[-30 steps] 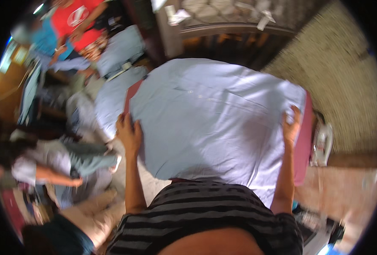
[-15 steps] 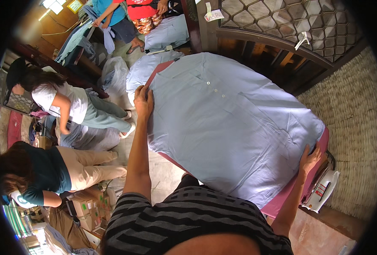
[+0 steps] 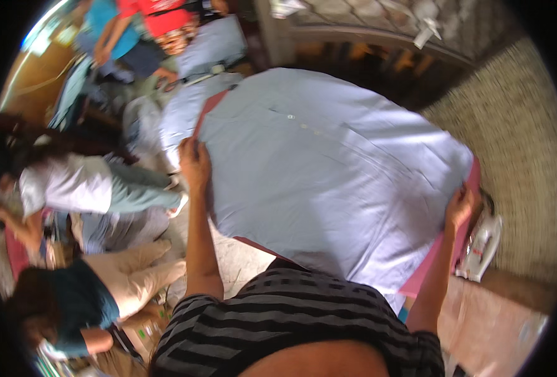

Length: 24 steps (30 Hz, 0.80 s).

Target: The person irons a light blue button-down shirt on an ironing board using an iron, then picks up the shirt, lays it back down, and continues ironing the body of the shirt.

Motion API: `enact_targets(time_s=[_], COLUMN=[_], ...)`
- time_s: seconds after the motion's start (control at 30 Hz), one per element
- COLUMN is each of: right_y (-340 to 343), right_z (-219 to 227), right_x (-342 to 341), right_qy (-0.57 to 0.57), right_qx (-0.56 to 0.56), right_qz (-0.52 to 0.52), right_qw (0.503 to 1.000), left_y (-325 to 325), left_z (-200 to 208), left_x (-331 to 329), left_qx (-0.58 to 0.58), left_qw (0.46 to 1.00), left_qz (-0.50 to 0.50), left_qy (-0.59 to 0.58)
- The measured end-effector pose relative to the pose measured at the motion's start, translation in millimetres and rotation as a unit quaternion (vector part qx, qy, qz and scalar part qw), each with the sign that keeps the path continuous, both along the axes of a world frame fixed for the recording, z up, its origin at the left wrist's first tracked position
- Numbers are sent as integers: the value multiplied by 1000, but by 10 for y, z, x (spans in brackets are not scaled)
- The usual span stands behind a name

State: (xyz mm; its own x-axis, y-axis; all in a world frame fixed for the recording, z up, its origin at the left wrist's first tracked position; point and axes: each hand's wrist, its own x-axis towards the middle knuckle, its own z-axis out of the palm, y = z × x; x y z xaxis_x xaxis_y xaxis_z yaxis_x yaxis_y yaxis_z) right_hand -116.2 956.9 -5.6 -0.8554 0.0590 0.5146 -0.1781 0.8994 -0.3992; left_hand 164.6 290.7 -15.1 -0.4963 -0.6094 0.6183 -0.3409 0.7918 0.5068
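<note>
A light blue shirt (image 3: 329, 182) with a short row of white buttons lies spread over a maroon-padded ironing board (image 3: 439, 257). My left hand (image 3: 195, 162) is closed at the shirt's left edge, its fingers bent over the fabric and partly hidden. On the far right, my right hand (image 3: 462, 207) grips the shirt's edge between thumb and fingers, above the board's maroon rim. Some creases run across the right half of the shirt. Beside my right hand, a white iron (image 3: 481, 248) stands off the board's right end.
Two people stand at the left, one in a white top (image 3: 71, 182), one in dark green (image 3: 80, 295); others work at the far left. Light blue garments (image 3: 209, 47) are stacked behind the board. A metal lattice gate (image 3: 366, 25) stands beyond, with a woven wall (image 3: 511, 144) at right.
The whole view has shifted, blurring the surroundings. The shirt's right and lower edges sit slightly higher on the board, and my right hand has closed on the fabric. The person in white has raised a forearm.
</note>
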Motion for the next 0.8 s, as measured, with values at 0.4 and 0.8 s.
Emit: enact_targets(time_s=[0.4, 0.8], right_y=[-9, 195], right_z=[225, 367], right_x=[-128, -69], right_qy=[-45, -41], right_qx=[-99, -146], right_qz=[-64, 64], right_qw=[992, 986], left_y=[-185, 2433], left_z=[-85, 581], left_x=[21, -829], left_qx=[30, 76], left_qw=[998, 927], left_qz=[-20, -367], left_qy=[-44, -33])
